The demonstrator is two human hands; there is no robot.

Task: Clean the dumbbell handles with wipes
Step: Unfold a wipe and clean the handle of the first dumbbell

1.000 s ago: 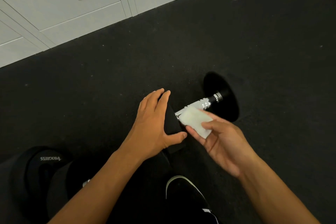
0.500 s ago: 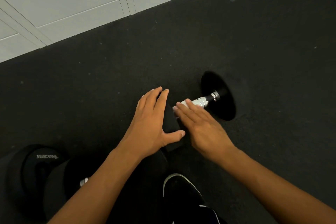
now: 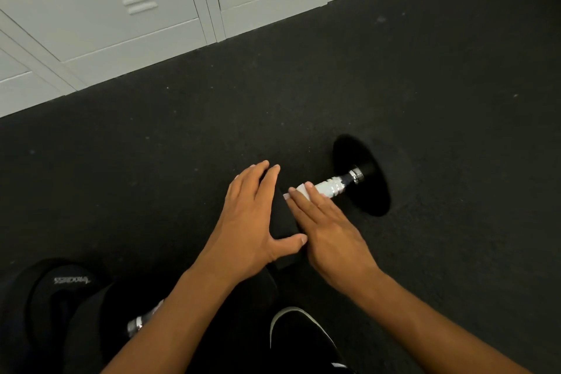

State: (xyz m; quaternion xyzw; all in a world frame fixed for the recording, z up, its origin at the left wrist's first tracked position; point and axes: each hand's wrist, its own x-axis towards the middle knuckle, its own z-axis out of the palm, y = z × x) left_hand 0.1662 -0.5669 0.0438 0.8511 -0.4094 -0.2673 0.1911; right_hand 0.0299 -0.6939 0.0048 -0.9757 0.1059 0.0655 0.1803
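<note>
- Black rubber floor (image 3: 425, 85) fills most of the view; pale grey lockers (image 3: 136, 9) run along the top left edge.
- Dumbbell (image 3: 337, 187) lies on the floor at centre, handle running from lower left up to upper right.
- Far weight plate (image 3: 361, 176) is a black disc, upright on its edge, right of the hands.
- Near weight plate (image 3: 283, 222) is black too, mostly covered by the left hand.
- Chrome handle (image 3: 332, 187) is visible between the right fingertips and the far plate; a small collar ring sits at the plate end.
- Left hand (image 3: 252, 222): palm flat on the outer face of the near plate, fingers straight and together, thumb spread out across the plate's lower edge. Open, resting on it, not clenched.
- Right hand (image 3: 328, 228): laid palm down over the near part of the handle, fingers extended along the bar and pointing up-left.
- White wipe (image 3: 303, 188) peeks out at the right fingertips, pressed onto the handle under the fingers. Fingers lie flat on it, not curled; whether the thumb wraps under the bar cannot be told.
- The two hands are just beside each other; the left thumb tip touches or nearly touches the right hand.
- Second dumbbell (image 3: 60, 297) at bottom left: black plates, one with blurred lettering, and a bit of chrome bar showing beside the left forearm.
- Dark shoe (image 3: 300, 334) with a pale rim at bottom centre, between the forearms.
</note>
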